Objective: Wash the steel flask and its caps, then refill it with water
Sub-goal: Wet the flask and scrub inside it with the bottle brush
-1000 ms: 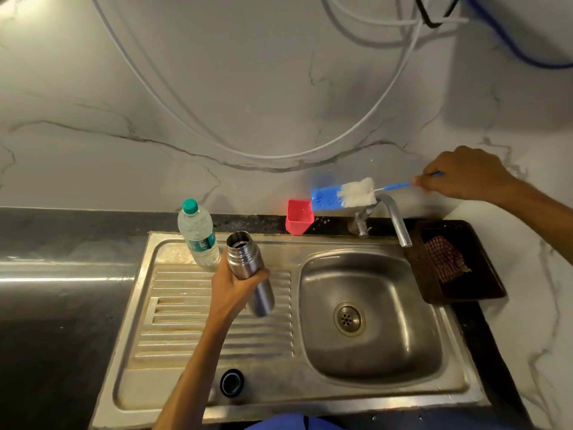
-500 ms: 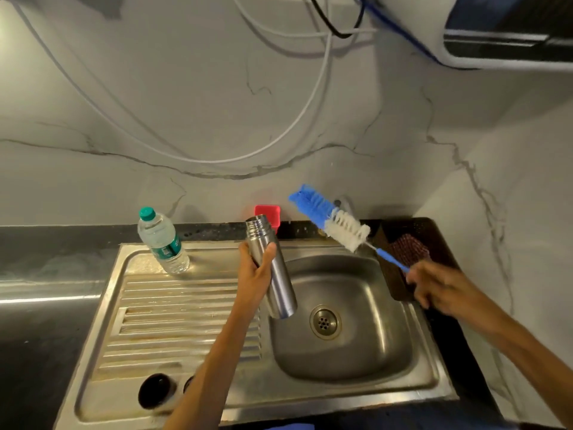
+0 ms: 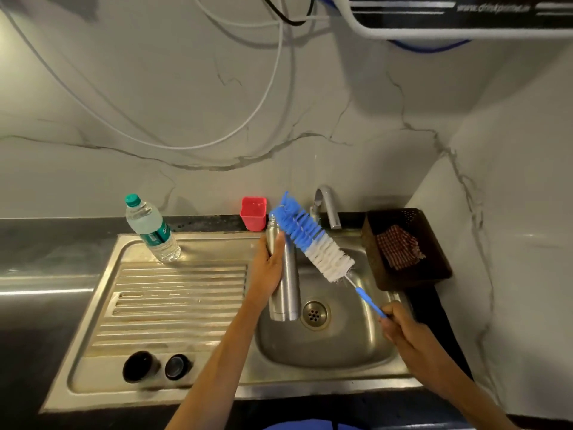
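My left hand (image 3: 269,268) grips the open steel flask (image 3: 286,290) upright over the left side of the sink basin (image 3: 341,342). My right hand (image 3: 400,324) holds the thin blue handle of a bottle brush (image 3: 313,240). Its blue and white bristle head slants up to the left, with the blue tip beside the flask's mouth. Two dark caps, a larger one (image 3: 140,366) and a smaller one (image 3: 177,366), stand on the front left of the drainboard (image 3: 173,299).
A plastic water bottle (image 3: 152,231) with a green cap stands at the drainboard's back left. A red cup (image 3: 254,212) sits behind the sink, the tap (image 3: 327,206) to its right. A dark tray (image 3: 409,274) holding a checked cloth (image 3: 398,249) lies right of the basin.
The flask moved right, from above the drainboard to over the basin. My right hand came down from near the wall to the sink's right side, swinging the brush head toward the flask's mouth.
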